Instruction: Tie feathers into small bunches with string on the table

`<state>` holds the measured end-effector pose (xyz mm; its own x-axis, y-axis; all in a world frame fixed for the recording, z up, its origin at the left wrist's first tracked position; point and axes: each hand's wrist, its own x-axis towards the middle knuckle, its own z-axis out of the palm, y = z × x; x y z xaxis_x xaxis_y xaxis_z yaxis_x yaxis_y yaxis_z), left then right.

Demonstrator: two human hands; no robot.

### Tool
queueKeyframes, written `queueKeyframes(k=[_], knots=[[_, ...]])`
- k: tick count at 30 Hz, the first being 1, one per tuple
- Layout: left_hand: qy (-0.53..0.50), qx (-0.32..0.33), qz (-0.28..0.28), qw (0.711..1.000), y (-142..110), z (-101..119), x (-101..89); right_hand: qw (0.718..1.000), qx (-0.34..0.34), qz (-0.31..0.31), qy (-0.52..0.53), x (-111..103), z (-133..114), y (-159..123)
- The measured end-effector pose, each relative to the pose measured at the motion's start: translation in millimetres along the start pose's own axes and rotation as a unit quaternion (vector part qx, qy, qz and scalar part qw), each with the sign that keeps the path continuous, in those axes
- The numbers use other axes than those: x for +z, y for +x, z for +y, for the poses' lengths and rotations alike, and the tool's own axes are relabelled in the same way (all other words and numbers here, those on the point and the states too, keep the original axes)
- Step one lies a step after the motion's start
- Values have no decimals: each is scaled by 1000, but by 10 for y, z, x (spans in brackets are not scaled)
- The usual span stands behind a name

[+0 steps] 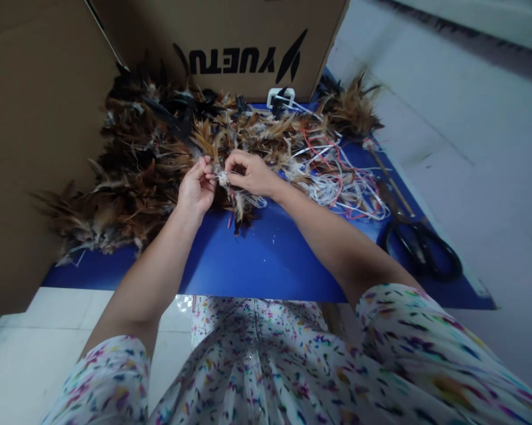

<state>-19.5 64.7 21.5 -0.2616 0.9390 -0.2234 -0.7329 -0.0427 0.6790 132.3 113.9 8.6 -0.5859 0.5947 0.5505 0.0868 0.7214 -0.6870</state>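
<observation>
Both of my hands meet over the middle of a blue table, at a small bunch of feathers (222, 176) with pale, fluffy quill ends. My left hand (198, 186) pinches the bunch from the left, fingertips closed on it. From the other side, my right hand (250, 173) has its thumb and forefinger pressed together at the pale ends; whether a thread lies between them is too small to tell. Brown and black feathers (133, 171) are heaped beneath and behind my hands. To the right lies a tangle of white and red strings (350, 189).
Black-handled scissors (420, 248) lie at the table's (266, 254) right side, by a thin stick (392, 183). A cardboard box (235, 35) stands behind the feathers, and another cardboard panel (31, 147) rises at left. A white plastic buckle-like piece (272, 94) sits near the box.
</observation>
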Motion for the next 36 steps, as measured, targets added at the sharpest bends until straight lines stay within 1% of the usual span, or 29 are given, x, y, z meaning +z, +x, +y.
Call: queueKeyframes(k=[6,10,14,16,19,21,24,26,30,33,36], knots=[[-11,13,-1,1000,20,48,-10,999,-22,-34,-12,-83,54,-2],[-30,34,24,999,38,108,-12,998,-12,-60,-33,-155,55,-1],[-53,49,30,997,47,134,-17,997,-3,-60,-54,-248,70,1],[-62,50,27,996,49,121,-21,997,14,-52,-55,-269,82,-1],[-63,51,29,996,51,87,-25,997,45,-39,-41,-237,79,-6],[-57,51,30,997,52,62,-27,998,34,-24,-47,-181,49,-7],[-36,44,29,998,50,21,-33,993,-23,-15,-114,-86,-23,-4],[-25,36,26,999,42,-7,-35,982,-43,-31,-179,-35,-68,-7],[-21,26,19,999,15,-45,-26,961,-30,-54,-271,19,-123,-28],[-17,25,22,999,4,-47,-18,955,-23,-55,-292,22,-130,-38],[-15,33,28,999,9,-34,-17,954,-22,-57,-293,7,-114,-40]])
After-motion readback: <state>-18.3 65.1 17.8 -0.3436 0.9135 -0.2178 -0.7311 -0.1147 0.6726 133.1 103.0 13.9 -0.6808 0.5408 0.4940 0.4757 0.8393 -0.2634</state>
